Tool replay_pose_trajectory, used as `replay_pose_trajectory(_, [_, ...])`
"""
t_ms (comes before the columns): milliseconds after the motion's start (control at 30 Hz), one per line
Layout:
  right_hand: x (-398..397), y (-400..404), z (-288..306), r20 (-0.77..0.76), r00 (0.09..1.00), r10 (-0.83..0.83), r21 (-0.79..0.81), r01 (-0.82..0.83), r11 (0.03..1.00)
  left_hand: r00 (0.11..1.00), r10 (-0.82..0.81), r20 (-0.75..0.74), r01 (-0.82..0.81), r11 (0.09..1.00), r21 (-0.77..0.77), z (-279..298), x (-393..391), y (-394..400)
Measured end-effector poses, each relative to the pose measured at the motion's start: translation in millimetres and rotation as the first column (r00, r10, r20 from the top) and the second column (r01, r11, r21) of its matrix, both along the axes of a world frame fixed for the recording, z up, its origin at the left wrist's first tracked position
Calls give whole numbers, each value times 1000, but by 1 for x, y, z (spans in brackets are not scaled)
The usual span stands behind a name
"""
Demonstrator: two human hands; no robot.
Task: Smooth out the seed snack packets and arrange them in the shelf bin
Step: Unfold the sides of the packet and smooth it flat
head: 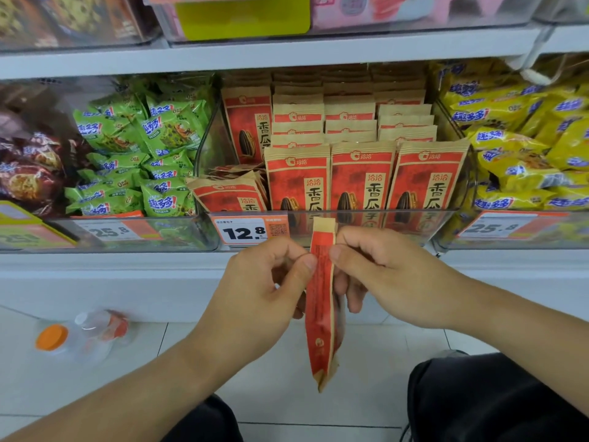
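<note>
The long, narrow red-and-kraft paper seed snack packet [320, 301] hangs edge-on between your hands, in front of and below the clear plastic shelf bin [366, 218]. Judged by its creased paper skin and loose fill, it should be light and pliable, with seeds that shift under pressure; hold it by the flat sealed ends or side seams instead of squeezing the belly. Your left hand [267, 282] pinches the packet's upper part from its left, thumb and curled fingers closed on the paper; your right hand [376, 269] pinches it from the opposite side at the same height, thumb in front, lower fingers curled behind. Below the grip the packet dangles free to its kraft bottom seal. Beyond the grip, the bin holds upright rows of matching red packets [361, 177], with one slumped packet [228, 194] at its left front. An orange price tag reading 12.8 [243, 231] sits just above your left hand.
</note>
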State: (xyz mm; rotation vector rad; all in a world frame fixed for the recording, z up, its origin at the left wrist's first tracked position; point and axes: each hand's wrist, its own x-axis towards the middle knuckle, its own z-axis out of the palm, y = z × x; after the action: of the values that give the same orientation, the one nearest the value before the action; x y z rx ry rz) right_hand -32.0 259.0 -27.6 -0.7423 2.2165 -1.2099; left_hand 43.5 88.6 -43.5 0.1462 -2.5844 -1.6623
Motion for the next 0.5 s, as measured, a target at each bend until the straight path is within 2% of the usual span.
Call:
replay_pose_trajectory(100, [-3, 1, 3, 2, 999, -40, -10, 40, 999, 1000, 9, 17, -9, 1000, 0, 4, 0, 3])
replay_pose_trajectory(167, [-4, 1, 4, -8, 997, -74, -8, 74, 997, 996, -25, 87, 27, 1000, -13, 8, 1, 2])
replay_pose_trajectory(233, [-6, 2, 5, -6, 994, -108, -25, 108, 994, 973, -125, 196, 143, 987, -79, 13, 3, -1])
replay_pose_trajectory(333, [-8, 4, 5, 6, 991, -134, -75, 134, 988, 905, -259, 336, 342, 915, -214, 19, 5, -3])
replay_pose_trajectory(500, [-3, 3, 4, 26, 989, -147, -177, 149, 973, 852, -337, 401, 441, 874, -202, 23, 8, -2])
